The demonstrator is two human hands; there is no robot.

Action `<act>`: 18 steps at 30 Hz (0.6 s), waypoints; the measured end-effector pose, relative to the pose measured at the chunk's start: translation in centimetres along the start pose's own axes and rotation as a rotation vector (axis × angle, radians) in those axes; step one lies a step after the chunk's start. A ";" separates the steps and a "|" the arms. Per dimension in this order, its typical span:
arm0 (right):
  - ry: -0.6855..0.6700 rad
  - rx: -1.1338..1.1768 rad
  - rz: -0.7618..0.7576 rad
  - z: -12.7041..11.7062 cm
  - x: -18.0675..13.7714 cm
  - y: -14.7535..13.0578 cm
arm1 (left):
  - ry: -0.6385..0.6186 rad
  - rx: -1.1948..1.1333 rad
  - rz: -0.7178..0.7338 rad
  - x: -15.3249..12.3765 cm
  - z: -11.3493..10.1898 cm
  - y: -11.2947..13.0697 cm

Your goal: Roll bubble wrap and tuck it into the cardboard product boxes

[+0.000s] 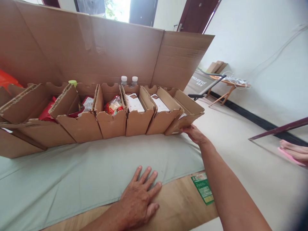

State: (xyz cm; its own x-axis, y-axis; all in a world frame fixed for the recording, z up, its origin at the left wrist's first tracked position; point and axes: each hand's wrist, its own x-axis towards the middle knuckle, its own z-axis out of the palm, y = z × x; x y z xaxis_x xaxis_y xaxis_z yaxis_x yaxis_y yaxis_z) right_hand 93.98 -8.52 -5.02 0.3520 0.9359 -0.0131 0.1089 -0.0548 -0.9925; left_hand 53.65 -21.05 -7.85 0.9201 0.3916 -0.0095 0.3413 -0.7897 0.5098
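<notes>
My left hand [139, 197] lies flat with fingers spread, across the edge of a pale green cloth [103, 160] and the wooden tabletop [179, 199]. Over at the right end of a row of cardboard bins, my right hand [194, 134] touches the lower front corner of the last cardboard bin [176, 126]; its fingertips are partly hidden against the box. White boxes [134, 102] show in the bins nearby. Further left, one bin holds a clear and red snack packet [114, 106], and others hold red packages [48, 110].
A tall cardboard panel [108, 48] stands behind the bins, with two white-capped bottles [124, 79] before it. A green label [204, 189] is on the tabletop. To the right are a folding chair [204, 85], a small wooden table [228, 83] and another person's foot [295, 150].
</notes>
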 end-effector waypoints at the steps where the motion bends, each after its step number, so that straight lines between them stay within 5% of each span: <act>1: 0.003 0.003 -0.001 0.2 0.4 0.1 | -0.006 -0.010 -0.002 0.0 -0.1 0.0; 18: 0.046 -0.101 -0.046 3.3 -0.3 -0.3 | 0.000 -0.034 -0.002 0.2 -0.3 0.1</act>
State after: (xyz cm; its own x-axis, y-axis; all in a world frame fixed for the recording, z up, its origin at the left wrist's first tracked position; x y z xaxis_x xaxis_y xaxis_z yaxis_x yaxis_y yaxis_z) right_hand 90.79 -7.70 -5.07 0.3863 0.9215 0.0403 0.2179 -0.0487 -0.9748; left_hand 53.81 -20.87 -7.52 0.9192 0.3935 -0.0107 0.3368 -0.7720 0.5390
